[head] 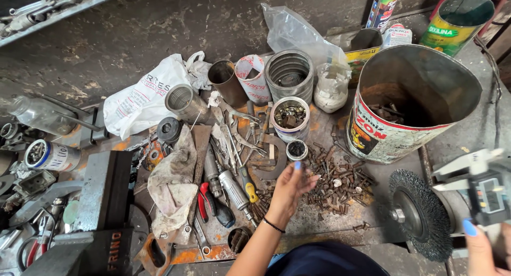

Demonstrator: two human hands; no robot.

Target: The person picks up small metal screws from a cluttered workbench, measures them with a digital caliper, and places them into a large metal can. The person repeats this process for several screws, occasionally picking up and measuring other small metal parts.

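Left hand picks at the rusty bolts

The left hand has its fingers pinched narrow at the near edge of the pile of rusty bolts. The pile spreads away to the right of them. The right hand is well apart, holding a grey measuring tool beside the wire brush wheel.

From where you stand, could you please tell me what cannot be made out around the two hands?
Head view only:
- Left hand: whether its fingers pinch a bolt from the rusty bolt pile; too small.
- Right hand: cut off by the bottom edge.
- Digital caliper: display blurred.
- Large tin: contents in shadow.
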